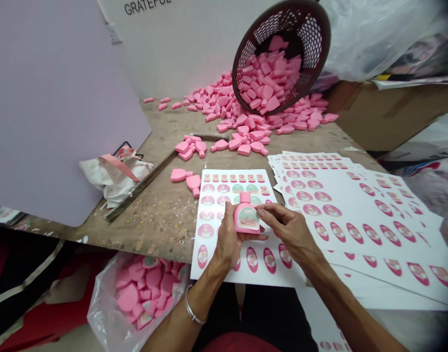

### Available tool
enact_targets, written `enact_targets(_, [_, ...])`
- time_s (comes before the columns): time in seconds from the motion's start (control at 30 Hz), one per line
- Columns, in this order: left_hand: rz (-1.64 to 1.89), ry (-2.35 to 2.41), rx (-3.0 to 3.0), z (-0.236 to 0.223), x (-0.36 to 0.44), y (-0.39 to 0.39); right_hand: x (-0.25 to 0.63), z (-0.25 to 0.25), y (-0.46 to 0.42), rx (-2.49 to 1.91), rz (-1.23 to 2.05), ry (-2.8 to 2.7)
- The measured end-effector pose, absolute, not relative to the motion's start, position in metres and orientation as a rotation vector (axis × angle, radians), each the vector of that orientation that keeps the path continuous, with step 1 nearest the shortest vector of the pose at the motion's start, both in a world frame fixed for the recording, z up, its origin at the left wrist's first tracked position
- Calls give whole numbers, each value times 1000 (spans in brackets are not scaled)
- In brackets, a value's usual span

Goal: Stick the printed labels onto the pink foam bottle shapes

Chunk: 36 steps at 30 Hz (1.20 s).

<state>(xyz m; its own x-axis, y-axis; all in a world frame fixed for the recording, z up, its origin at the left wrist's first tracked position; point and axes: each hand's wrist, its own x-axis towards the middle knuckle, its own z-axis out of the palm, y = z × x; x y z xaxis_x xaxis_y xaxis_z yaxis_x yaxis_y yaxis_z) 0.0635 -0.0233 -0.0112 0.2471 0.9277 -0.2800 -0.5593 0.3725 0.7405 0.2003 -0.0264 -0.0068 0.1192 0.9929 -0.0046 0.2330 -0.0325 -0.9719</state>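
White wall (187,54) behind, black lettering (146,7) near its top. Lilac board (62,112) stands at left on a scarred wooden workbench (146,230). Cardboard box (389,117) at right, under clear plastic sheeting (378,34).

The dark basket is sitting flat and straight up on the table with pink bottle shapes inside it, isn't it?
Not quite: the dark basket isn't sitting flat and straight up. The head view shows it tipped over at a slant. The rest is right: it is on the table, and pink bottle shapes are inside it.
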Motion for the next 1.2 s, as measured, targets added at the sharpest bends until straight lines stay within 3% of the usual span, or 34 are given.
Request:
enact_targets(0.37, [1093, 779, 703, -10, 62, -25, 199, -5, -28, -1489, 875, -1372])
enact_targets(0.57, [1127, 846, 809, -11, 59, -30, 199, 0, -34, -1668, 390, -1484])
enact_targets(0.77, [1183, 934, 830, -12, 65, -32, 193, -22, -38, -1454, 1046, -1416])
enact_targets(0.9, [1185, 1050, 798, -5, 23, -44, 202, -27, -43, -1510, 1185, -1398])
enact_targets(1.03, [936, 1536, 1153, 13, -77, -83, 218, -29, -46, -1598, 1091, -1389])
enact_targets(1.2, [282, 1984, 1701, 16, -163, -99, 217, -33, -44, -1596, 1006, -1498])
